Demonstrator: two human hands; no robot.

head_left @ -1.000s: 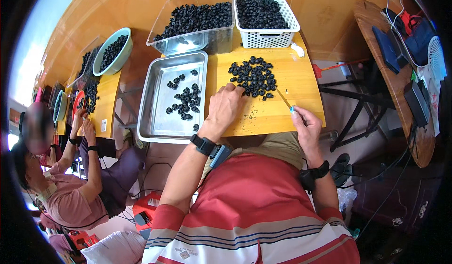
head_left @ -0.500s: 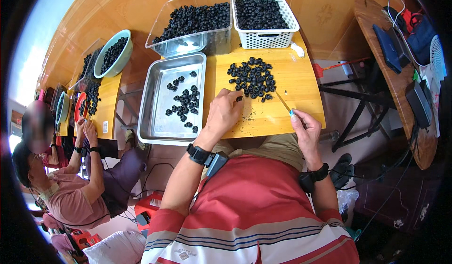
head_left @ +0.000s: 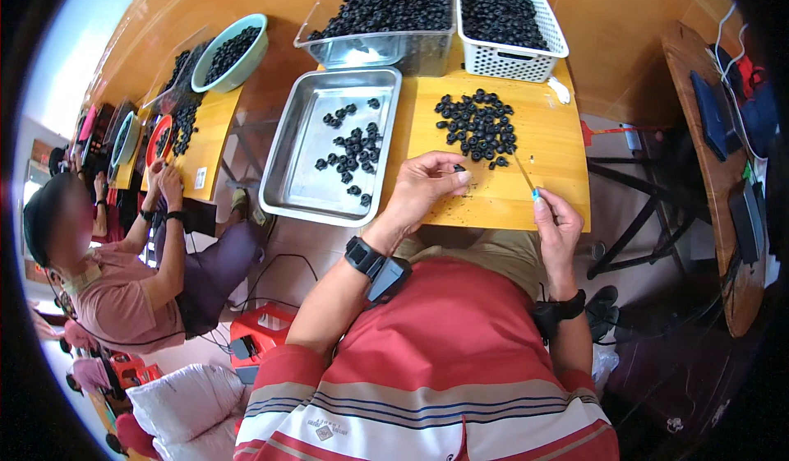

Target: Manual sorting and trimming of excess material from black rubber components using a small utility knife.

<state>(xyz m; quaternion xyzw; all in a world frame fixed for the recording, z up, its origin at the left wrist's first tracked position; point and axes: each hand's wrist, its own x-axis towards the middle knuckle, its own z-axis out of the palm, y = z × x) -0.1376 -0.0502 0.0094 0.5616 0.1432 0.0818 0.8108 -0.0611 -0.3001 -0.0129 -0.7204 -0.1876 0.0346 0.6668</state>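
Observation:
My left hand [head_left: 427,186] pinches one small black ring-like part [head_left: 458,168] between thumb and fingers, just above the near part of the yellow table [head_left: 415,116]. My right hand [head_left: 559,218] grips a thin, light-coloured stick-like tool [head_left: 525,173] with a blue band at the fingers. The tool's tip points toward a loose pile of black round parts with holes [head_left: 477,124], beyond both hands. To the left, a shallow metal tray [head_left: 283,165] holds more of the same parts [head_left: 355,150]. Small dark crumbs lie on the wood near my left hand.
Behind stand a clear plastic bin [head_left: 427,48] and a white perforated basket [head_left: 509,65], both full of black parts. A white scrap [head_left: 559,89] lies beside the basket. At left, a co-worker [head_left: 123,297] sits by a green bowl [head_left: 261,50]. A brown table [head_left: 699,116] stands at right.
My left hand has turned and lifted slightly, so the black part at its fingertips shows better. My right hand keeps its grip on the tool. The whole view has shifted.

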